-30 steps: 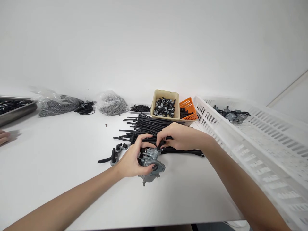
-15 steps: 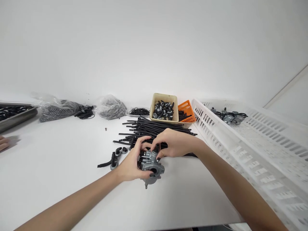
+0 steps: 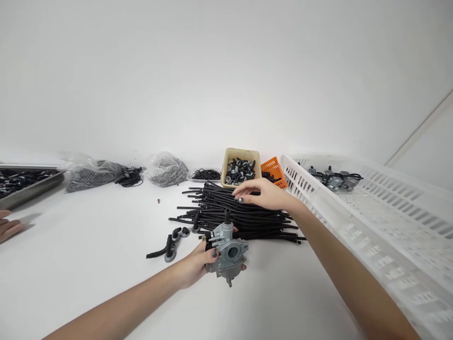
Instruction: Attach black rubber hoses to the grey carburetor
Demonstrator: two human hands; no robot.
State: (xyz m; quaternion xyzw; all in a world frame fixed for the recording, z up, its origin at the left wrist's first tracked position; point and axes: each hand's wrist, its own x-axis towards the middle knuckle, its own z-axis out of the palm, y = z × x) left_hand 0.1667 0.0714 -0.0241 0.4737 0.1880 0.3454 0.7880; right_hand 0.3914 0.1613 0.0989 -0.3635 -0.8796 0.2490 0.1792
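Note:
My left hand grips a grey metal carburetor just above the white table, a short black nozzle sticking up from its top. My right hand hovers with fingers spread over a pile of black rubber hoses, fingertips close to the topmost hoses and holding nothing. A few small black elbow fittings with grey bases lie left of the carburetor.
A beige bin of black fittings and an orange basket stand behind the hoses. A long white slotted crate with carburetors runs along the right. Clear bags of parts, black rings and a metal tray lie left; another person's hand rests there.
My right hand has left the carburetor's top and moved back over the hose pile, opening. My left hand turned the carburetor so its round opening faces me and drew it slightly nearer.

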